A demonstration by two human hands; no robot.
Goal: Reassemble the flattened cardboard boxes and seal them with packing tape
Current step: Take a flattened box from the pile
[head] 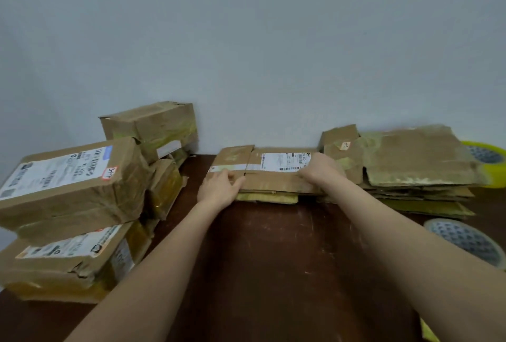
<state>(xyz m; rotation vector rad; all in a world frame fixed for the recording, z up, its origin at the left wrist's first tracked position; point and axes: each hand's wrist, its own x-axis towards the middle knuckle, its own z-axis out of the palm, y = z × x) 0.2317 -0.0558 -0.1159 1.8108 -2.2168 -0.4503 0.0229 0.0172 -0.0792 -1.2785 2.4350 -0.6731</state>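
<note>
Two hands on the flattened box [273, 177] at the table's [273, 259] far edge.
Your left hand [220, 188] grips its left end, your right hand [319, 170] its right end: set apart, likely to pull it open. A tape roll [465, 240] waits near the right edge, within reach.

shipping label [284, 162] on flattened box [273, 180]: print blurred | handwritten sticker [346, 145]: illegible
</note>
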